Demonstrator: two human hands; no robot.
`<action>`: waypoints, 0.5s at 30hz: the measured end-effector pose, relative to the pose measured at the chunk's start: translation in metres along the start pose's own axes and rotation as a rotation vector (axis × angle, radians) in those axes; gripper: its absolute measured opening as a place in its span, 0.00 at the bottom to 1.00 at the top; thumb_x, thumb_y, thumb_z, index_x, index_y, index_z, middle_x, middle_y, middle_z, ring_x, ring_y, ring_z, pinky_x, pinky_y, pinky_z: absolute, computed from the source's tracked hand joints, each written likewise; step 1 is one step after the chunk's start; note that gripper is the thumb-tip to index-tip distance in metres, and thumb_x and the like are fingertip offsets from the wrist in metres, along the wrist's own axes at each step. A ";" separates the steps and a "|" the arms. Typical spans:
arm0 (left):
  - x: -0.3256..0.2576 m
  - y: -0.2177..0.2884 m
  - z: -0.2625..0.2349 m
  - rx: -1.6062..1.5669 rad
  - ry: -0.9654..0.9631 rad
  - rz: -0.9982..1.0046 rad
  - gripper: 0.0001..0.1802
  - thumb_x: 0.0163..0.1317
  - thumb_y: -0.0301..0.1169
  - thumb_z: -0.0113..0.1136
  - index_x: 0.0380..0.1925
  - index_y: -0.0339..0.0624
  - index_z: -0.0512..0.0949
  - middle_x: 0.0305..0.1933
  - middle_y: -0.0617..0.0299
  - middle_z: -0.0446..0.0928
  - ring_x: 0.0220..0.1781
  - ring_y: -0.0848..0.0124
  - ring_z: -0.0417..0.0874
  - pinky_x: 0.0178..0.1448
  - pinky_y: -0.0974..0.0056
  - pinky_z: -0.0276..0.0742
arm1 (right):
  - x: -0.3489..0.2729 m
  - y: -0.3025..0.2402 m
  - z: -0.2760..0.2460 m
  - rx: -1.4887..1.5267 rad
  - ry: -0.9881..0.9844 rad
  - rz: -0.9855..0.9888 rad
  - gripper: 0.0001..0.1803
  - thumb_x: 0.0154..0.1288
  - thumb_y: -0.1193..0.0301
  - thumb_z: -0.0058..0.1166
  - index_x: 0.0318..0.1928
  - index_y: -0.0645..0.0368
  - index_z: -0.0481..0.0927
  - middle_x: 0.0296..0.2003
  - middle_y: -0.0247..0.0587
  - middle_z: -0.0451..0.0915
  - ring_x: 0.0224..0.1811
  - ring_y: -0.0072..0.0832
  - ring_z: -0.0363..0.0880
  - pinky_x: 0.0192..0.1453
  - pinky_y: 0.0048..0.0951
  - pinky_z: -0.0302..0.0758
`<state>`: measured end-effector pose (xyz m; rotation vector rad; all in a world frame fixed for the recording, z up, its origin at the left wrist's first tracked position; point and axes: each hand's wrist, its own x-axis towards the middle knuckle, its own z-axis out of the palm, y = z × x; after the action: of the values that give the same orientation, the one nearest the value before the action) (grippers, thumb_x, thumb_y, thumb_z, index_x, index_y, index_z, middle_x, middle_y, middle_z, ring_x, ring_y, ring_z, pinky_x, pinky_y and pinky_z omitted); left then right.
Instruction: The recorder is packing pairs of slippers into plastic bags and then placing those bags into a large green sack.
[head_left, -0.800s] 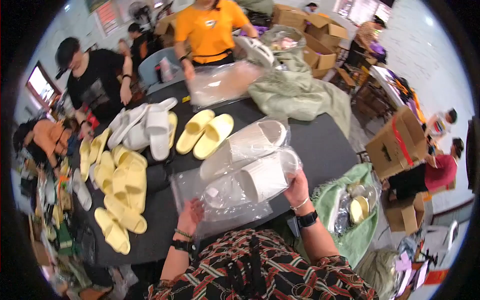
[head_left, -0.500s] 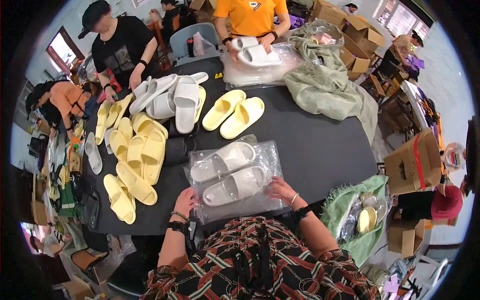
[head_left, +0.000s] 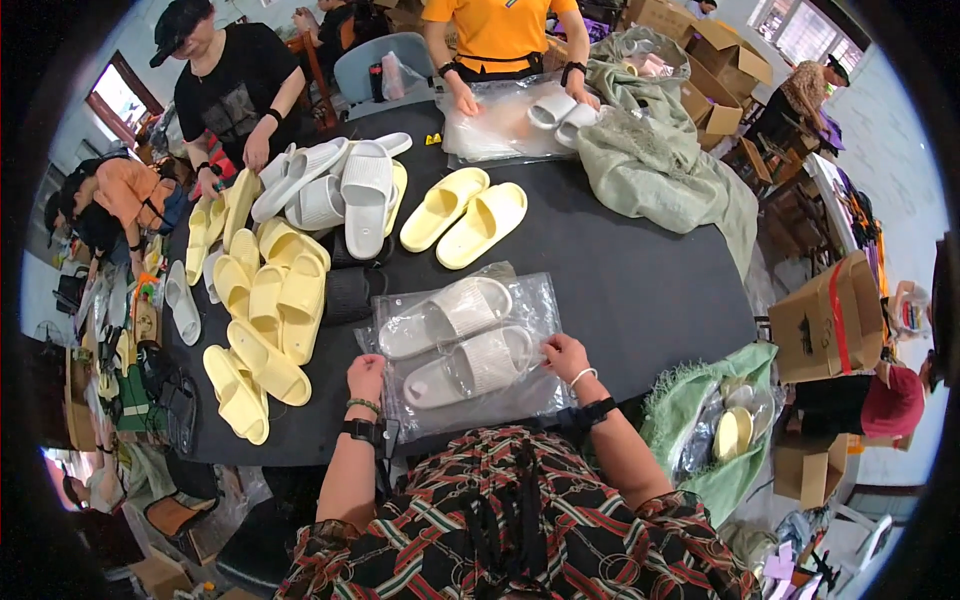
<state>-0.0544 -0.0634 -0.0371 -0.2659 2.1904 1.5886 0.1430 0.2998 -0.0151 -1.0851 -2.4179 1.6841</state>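
Both hands flat on the clear bag (head_left: 520, 300) of white slippers (head_left: 455, 340) — left hand (head_left: 366, 377) and right hand (head_left: 565, 357), fingers spread, pressing its near corners on the desk (head_left: 640, 280).

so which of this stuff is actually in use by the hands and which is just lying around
In hand: clear bag with two white slides inside, left hand and right hand flat on its near edge.

Lying about: yellow slide pair, yellow pile, white pile, green cloth, boxes.
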 end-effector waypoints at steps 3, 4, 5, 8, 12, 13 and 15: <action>0.005 0.013 0.000 -0.091 0.102 0.065 0.05 0.64 0.30 0.55 0.36 0.40 0.73 0.28 0.63 0.75 0.24 0.76 0.74 0.26 0.71 0.72 | 0.004 0.021 -0.008 0.159 0.024 0.006 0.10 0.62 0.70 0.56 0.37 0.66 0.77 0.26 0.39 0.80 0.22 0.27 0.81 0.29 0.26 0.79; 0.002 0.021 0.001 -0.108 0.135 -0.016 0.06 0.65 0.31 0.54 0.37 0.40 0.72 0.29 0.62 0.75 0.24 0.75 0.75 0.25 0.70 0.72 | 0.003 0.026 -0.011 0.264 0.034 0.016 0.11 0.63 0.69 0.56 0.37 0.66 0.76 0.25 0.39 0.79 0.21 0.26 0.80 0.29 0.26 0.79; -0.004 0.028 0.000 -0.124 0.170 -0.097 0.08 0.66 0.32 0.53 0.39 0.40 0.72 0.30 0.61 0.75 0.24 0.74 0.75 0.24 0.70 0.73 | 0.002 0.031 -0.012 0.265 0.040 0.022 0.11 0.63 0.69 0.56 0.37 0.66 0.76 0.25 0.39 0.79 0.21 0.26 0.80 0.29 0.26 0.79; -0.028 0.047 0.004 0.126 0.013 -0.268 0.23 0.64 0.48 0.52 0.40 0.37 0.70 0.29 0.57 0.76 0.18 0.70 0.76 0.19 0.67 0.71 | -0.005 0.017 -0.020 0.327 0.070 0.142 0.14 0.63 0.66 0.58 0.38 0.66 0.75 0.24 0.39 0.78 0.20 0.26 0.78 0.27 0.26 0.79; -0.051 0.031 -0.007 0.344 -0.247 -0.464 0.36 0.59 0.63 0.52 0.43 0.35 0.71 0.30 0.51 0.78 0.16 0.66 0.78 0.17 0.66 0.71 | -0.010 -0.004 -0.023 0.044 -0.148 0.383 0.16 0.62 0.65 0.59 0.37 0.67 0.73 0.25 0.40 0.79 0.21 0.26 0.79 0.25 0.26 0.78; -0.058 0.028 -0.007 0.382 -0.337 -0.519 0.36 0.59 0.62 0.53 0.44 0.35 0.71 0.30 0.51 0.78 0.18 0.66 0.79 0.18 0.67 0.72 | -0.007 -0.001 -0.022 0.003 -0.245 0.378 0.15 0.62 0.66 0.60 0.36 0.66 0.73 0.25 0.40 0.79 0.21 0.26 0.79 0.24 0.26 0.78; -0.070 0.020 0.002 0.319 -0.432 -0.537 0.35 0.58 0.61 0.55 0.45 0.37 0.73 0.28 0.52 0.79 0.21 0.67 0.81 0.21 0.68 0.73 | -0.010 0.008 -0.019 0.164 -0.238 0.352 0.14 0.62 0.67 0.59 0.35 0.66 0.72 0.25 0.40 0.79 0.22 0.27 0.80 0.25 0.27 0.78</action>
<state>0.0005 -0.0617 0.0099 -0.3404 1.7964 0.8924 0.1615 0.3113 -0.0097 -1.4257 -2.2605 2.1885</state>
